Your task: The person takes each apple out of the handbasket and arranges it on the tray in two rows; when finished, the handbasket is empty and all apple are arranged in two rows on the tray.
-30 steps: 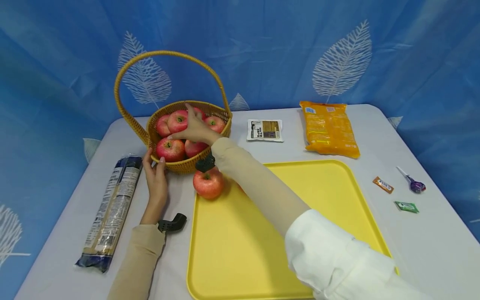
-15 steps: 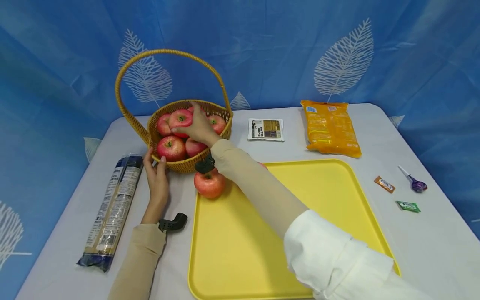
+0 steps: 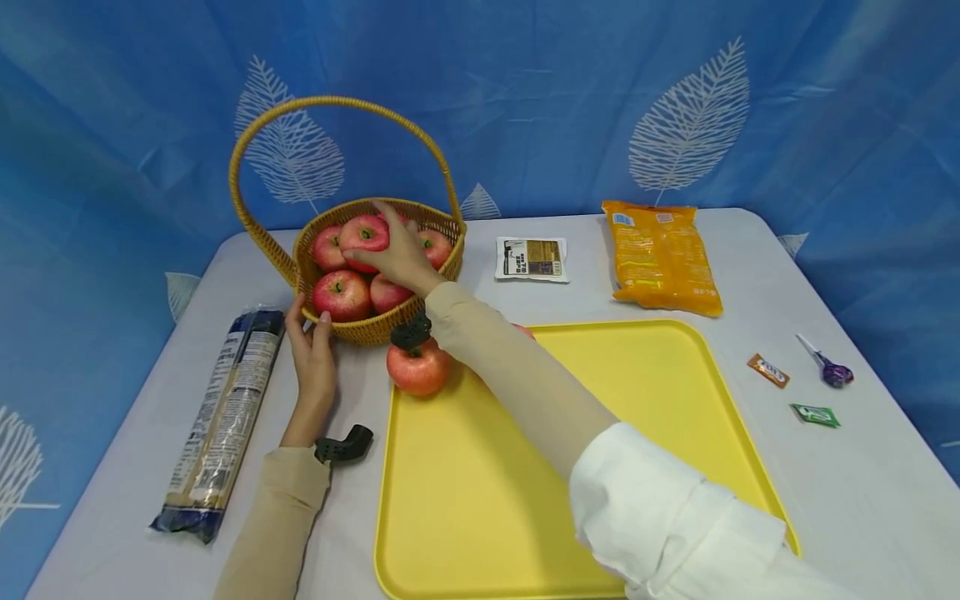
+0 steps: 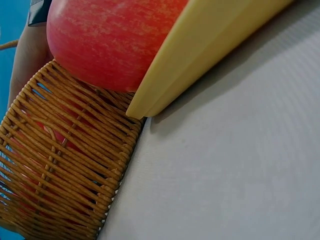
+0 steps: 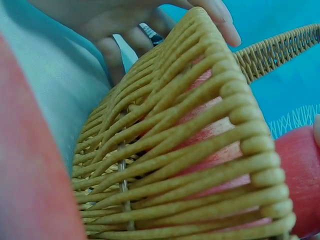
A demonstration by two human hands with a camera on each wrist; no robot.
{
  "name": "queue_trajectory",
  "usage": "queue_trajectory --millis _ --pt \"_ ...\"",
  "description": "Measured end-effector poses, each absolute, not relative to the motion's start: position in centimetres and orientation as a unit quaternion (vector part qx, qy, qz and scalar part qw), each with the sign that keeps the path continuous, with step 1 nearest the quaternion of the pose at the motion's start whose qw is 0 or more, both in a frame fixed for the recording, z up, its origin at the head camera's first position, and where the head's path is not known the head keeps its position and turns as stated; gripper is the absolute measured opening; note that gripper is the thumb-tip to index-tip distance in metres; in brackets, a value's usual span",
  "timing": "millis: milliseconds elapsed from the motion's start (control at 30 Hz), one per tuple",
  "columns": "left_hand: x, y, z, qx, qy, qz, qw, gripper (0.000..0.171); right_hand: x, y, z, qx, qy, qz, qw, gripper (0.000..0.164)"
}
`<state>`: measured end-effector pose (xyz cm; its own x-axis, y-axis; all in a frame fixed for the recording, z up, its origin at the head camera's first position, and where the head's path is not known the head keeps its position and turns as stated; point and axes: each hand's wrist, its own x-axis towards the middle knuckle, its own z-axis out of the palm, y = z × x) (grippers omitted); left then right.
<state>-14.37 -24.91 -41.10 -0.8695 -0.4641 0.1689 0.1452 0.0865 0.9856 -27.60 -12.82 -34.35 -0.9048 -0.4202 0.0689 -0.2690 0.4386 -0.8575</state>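
R hand (image 3: 407,260) grips top apple (image 3: 363,237), thumb + fingers round it, in wicker basket (image 3: 365,335). L hand (image 3: 313,367) pinches basket rim, nr long pkt (image 3: 225,421).

Apple (image 3: 364,234): red, round, stem up, gripped, among other red apples (image 3: 342,296) in basket. Basket (image 3: 367,334): tan wicker, woven slats, tall arched handle, upright, back left of table (image 3: 870,508), apples piled inside, some showing through gaps.
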Motion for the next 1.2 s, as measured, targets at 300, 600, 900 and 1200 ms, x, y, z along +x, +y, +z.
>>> queue_trajectory --millis 300,600,900,1200 --pt "-14.8 -25.17 -42.1 0.104 -0.694 -0.67 0.244 0.049 -27.41 -12.77 -34.33 -0.217 0.842 -0.485 0.093 0.069" --pt "-14.69 -25.26 -42.05 0.101 -0.694 -0.67 0.243 0.049 -27.36 -12.63 -34.29 -0.238 0.838 -0.482 0.096 0.066" --pt "-14.62 -25.33 -42.09 0.102 -0.695 -0.67 0.238 0.05 -27.31 -12.74 -34.47 -0.239 0.844 -0.471 0.093 0.062" --pt "-14.6 -25.43 -42.16 0.096 -0.699 -0.666 0.242 0.051 -27.07 -12.3 -34.46 -0.262 0.827 -0.491 0.075 0.061"
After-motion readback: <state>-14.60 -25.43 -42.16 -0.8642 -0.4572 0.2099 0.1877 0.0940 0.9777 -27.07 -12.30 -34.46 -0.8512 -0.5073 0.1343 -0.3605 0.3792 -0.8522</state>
